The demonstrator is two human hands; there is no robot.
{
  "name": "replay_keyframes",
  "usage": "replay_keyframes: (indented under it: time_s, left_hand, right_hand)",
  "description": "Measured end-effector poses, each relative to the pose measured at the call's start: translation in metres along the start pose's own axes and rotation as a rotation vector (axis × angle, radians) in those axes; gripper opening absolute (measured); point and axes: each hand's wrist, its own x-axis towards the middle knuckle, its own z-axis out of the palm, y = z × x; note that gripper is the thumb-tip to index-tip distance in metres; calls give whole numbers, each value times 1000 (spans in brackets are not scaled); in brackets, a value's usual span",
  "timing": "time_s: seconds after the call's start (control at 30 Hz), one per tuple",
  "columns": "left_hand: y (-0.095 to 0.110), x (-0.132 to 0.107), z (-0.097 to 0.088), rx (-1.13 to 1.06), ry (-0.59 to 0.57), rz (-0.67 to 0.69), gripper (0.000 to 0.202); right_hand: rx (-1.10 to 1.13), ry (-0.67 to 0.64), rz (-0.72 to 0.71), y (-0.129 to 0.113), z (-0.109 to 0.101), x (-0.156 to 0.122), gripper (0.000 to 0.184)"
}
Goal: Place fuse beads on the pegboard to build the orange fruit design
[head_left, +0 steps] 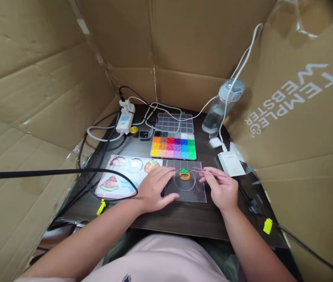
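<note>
On the dark worktop [180, 219] walled by cardboard, the right hand [222, 190] clamps its grip on tweezers [203, 170] beside the orange bead figure [184, 174] on the pegboard [197, 194], the left hand [154, 188] lies flat with fingers apart, and beyond sits a bead tray [173, 146] of sorted colours.

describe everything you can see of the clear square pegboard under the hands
The pegboard is a clear, square plastic sheet lying flat on the dark table, just below the bead tray. Its surface looks finely studded. A clear round plate sits on its middle and carries a small orange bead figure with a green top. The left hand rests flat across its left edge, thumb on the board. The right hand rests at its right edge, holding thin tweezers that point toward the figure.
</note>
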Motion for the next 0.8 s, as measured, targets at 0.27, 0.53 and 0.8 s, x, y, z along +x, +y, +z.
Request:
replay_keyframes:
  time_s: [0.27, 0.53, 0.8]
  left_hand:
    - [-3, -6, 12, -9, -120, -45, 76]
    - [-4, -2, 14, 8, -212, -141, 59]
    - [-4, -1, 14, 0, -240, -168, 59]
  right_hand:
    - [-192, -181, -221, 9, 6, -2, 21]
    - [-317, -214, -117, 9, 10, 6, 15]
    - [-297, -260, -87, 8, 10, 8, 24]
